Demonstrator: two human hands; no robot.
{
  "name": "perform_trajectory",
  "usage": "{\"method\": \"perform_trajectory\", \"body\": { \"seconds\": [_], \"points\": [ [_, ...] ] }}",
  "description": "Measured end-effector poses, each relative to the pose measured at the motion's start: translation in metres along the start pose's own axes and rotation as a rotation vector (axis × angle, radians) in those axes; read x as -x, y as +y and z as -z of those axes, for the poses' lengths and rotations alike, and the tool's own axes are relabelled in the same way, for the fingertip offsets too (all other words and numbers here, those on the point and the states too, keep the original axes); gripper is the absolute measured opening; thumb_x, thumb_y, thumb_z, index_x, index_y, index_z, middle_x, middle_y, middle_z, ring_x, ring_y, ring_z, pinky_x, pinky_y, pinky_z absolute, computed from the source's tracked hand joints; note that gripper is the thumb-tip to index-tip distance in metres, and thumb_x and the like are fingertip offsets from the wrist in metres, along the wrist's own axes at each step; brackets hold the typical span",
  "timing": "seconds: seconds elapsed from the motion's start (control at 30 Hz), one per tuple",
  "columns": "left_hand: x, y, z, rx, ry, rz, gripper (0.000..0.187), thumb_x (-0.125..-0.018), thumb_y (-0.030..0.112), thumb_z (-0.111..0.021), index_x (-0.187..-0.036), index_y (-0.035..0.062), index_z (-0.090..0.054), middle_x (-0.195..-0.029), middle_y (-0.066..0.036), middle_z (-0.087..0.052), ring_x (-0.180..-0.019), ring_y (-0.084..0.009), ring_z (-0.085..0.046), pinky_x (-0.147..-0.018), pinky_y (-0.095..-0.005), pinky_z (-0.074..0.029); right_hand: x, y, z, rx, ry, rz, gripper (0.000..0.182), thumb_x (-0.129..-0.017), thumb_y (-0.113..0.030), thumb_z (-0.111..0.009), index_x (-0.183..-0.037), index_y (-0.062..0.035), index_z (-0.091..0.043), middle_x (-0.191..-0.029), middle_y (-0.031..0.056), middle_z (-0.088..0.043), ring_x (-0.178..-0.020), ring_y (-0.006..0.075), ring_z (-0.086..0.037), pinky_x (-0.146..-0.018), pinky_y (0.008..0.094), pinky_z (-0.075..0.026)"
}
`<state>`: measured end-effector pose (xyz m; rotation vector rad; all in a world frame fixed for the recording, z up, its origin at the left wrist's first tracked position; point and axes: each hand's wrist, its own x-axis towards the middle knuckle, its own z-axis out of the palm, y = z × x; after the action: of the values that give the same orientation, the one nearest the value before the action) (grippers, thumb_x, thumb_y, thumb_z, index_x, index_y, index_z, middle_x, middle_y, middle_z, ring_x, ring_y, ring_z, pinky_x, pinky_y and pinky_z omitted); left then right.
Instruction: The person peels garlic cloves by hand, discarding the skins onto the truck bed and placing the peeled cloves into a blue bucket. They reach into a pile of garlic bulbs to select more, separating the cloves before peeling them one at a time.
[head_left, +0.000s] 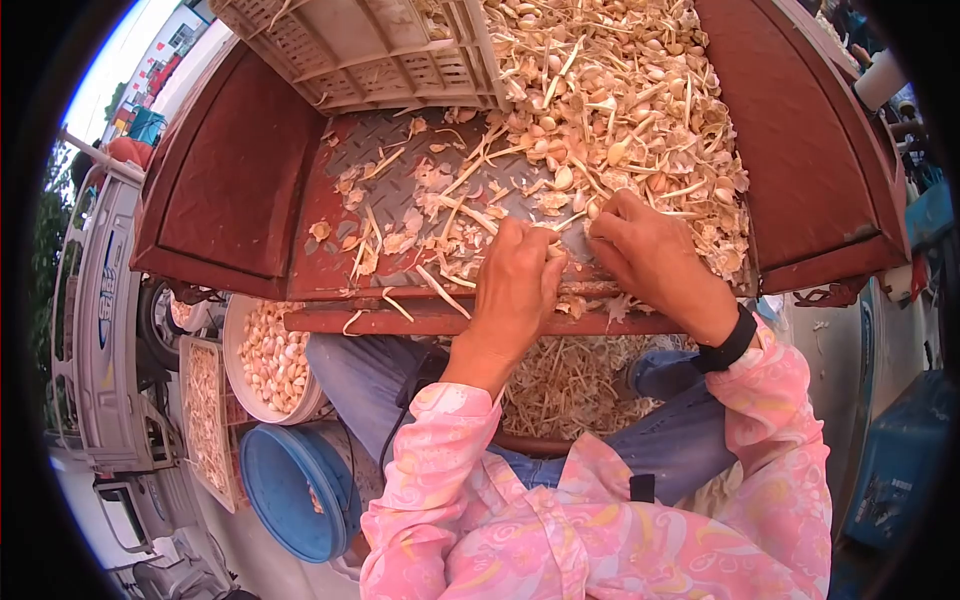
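My left hand [515, 275] is closed at the front edge of the red metal truck bed [390, 318], its thumb and finger pinched on a pale garlic clove [556, 252]. Just to the right, my right hand [655, 255] has its fingers curled together over the bed floor. What it pinches, if anything, is hidden by the fingers. Dry garlic stems [465, 208] and papery skins lie around both hands. Behind them spreads a large heap of loose garlic cloves [640, 110] mixed with stems and skins.
A plastic crate [370, 55] stands tilted at the back left of the bed. Below left are a white bucket of peeled cloves [275, 360], a blue bucket [290, 490] and a crate of garlic bits [208, 410]. Stem waste [570, 385] lies between my legs.
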<state>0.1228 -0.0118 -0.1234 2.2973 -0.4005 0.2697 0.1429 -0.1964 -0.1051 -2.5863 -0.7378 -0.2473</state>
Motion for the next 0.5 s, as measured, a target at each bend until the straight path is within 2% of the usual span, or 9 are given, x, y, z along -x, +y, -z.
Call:
{"method": "perform_trajectory", "body": {
  "seconds": [0.07,0.1,0.17,0.23,0.33,0.37,0.43,0.47,0.5],
  "points": [
    [-0.001,-0.003,-0.011,-0.141,-0.064,-0.087,0.018,-0.077,0.006,-0.064,-0.092,-0.0006,-0.057,-0.087,-0.016,-0.050,-0.077,-0.0327,-0.056,-0.067,-0.0394,-0.045,-0.003,0.001,0.003,-0.018,-0.007,-0.024,0.010,-0.077,-0.010,-0.060,-0.085,-0.0058,-0.059,-0.086,0.0086,-0.055,-0.078,0.0285,-0.059,-0.062,0.0391,-0.048],
    [-0.003,-0.004,-0.010,-0.146,-0.108,-0.086,0.017,-0.078,0.008,-0.064,-0.090,0.0002,-0.055,-0.087,-0.017,-0.049,-0.079,-0.0372,-0.054,-0.067,-0.0419,-0.044,-0.004,0.003,0.003,0.010,0.062,0.006,0.009,-0.076,-0.010,-0.060,-0.085,-0.0055,-0.058,-0.086,0.0090,-0.055,-0.077,0.0289,-0.059,-0.063,0.0393,-0.048],
    [-0.007,-0.004,-0.007,-0.128,-0.162,-0.093,0.016,-0.079,0.008,-0.063,-0.090,0.0006,-0.053,-0.087,-0.017,-0.049,-0.079,-0.0371,-0.054,-0.066,-0.0426,-0.044,-0.007,0.010,0.005,0.078,0.201,0.065,0.008,-0.076,-0.009,-0.059,-0.083,-0.0048,-0.058,-0.084,0.0099,-0.054,-0.075,0.0299,-0.059,-0.063,0.0397,-0.048],
    [-0.009,-0.008,-0.008,-0.116,-0.172,-0.151,0.015,-0.080,0.009,-0.061,-0.088,0.0015,-0.050,-0.086,-0.017,-0.049,-0.076,-0.0378,-0.054,-0.064,-0.0442,-0.043,-0.005,0.018,0.007,0.122,0.077,0.052,0.010,-0.075,-0.008,-0.060,-0.084,-0.0043,-0.058,-0.086,0.0106,-0.054,-0.077,0.0298,-0.059,-0.063,0.0394,-0.048],
    [-0.011,-0.011,-0.010,-0.149,-0.134,-0.077,0.015,-0.080,0.009,-0.061,-0.087,0.0012,-0.050,-0.084,-0.017,-0.049,-0.075,-0.0402,-0.052,-0.064,-0.0455,-0.043,-0.004,0.015,0.006,0.044,-0.049,0.079,0.012,-0.074,-0.008,-0.061,-0.085,-0.0043,-0.059,-0.091,0.0127,-0.053,-0.080,0.0301,-0.058,-0.064,0.0403,-0.048],
    [-0.011,-0.018,-0.012,-0.199,-0.032,-0.156,0.014,-0.085,0.013,-0.058,-0.085,0.0012,-0.051,-0.079,-0.013,-0.053,-0.066,-0.0301,-0.055,-0.056,-0.0392,-0.043,-0.003,0.010,0.007,-0.008,-0.072,0.108,0.011,-0.075,-0.008,-0.061,-0.085,-0.0043,-0.059,-0.092,0.0130,-0.053,-0.079,0.0301,-0.058,-0.063,0.0408,-0.048],
    [-0.011,-0.018,-0.005,0.209,-0.069,0.147,0.016,-0.089,0.017,-0.055,-0.086,0.0014,-0.052,-0.078,-0.010,-0.055,-0.059,-0.0187,-0.052,-0.050,-0.0310,-0.040,-0.001,0.007,0.008,-0.082,-0.057,0.183,0.010,-0.078,-0.013,-0.061,-0.082,-0.0052,-0.057,-0.089,0.0128,-0.054,-0.075,0.0313,-0.059,-0.063,0.0421,-0.047],
    [-0.009,-0.016,0.001,0.414,-0.086,0.302,0.017,-0.091,0.018,-0.054,-0.087,0.0016,-0.053,-0.077,-0.009,-0.056,-0.056,-0.0129,-0.050,-0.047,-0.0269,-0.038,-0.002,0.008,0.010,-0.070,-0.058,0.129,0.010,-0.078,-0.014,-0.061,-0.082,-0.0055,-0.057,-0.087,0.0123,-0.054,-0.075,0.0313,-0.059,-0.063,0.0419,-0.047],
    [-0.007,-0.009,0.013,0.783,-0.039,0.398,0.019,-0.093,0.021,-0.051,-0.091,0.0020,-0.054,-0.077,-0.006,-0.058,-0.052,-0.0021,-0.040,-0.043,-0.0163,-0.031,-0.005,0.009,0.014,-0.059,-0.059,0.076,0.011,-0.079,-0.015,-0.061,-0.081,-0.0058,-0.057,-0.085,0.0118,-0.054,-0.074,0.0313,-0.059,-0.063,0.0417,-0.047]
  ]
}}
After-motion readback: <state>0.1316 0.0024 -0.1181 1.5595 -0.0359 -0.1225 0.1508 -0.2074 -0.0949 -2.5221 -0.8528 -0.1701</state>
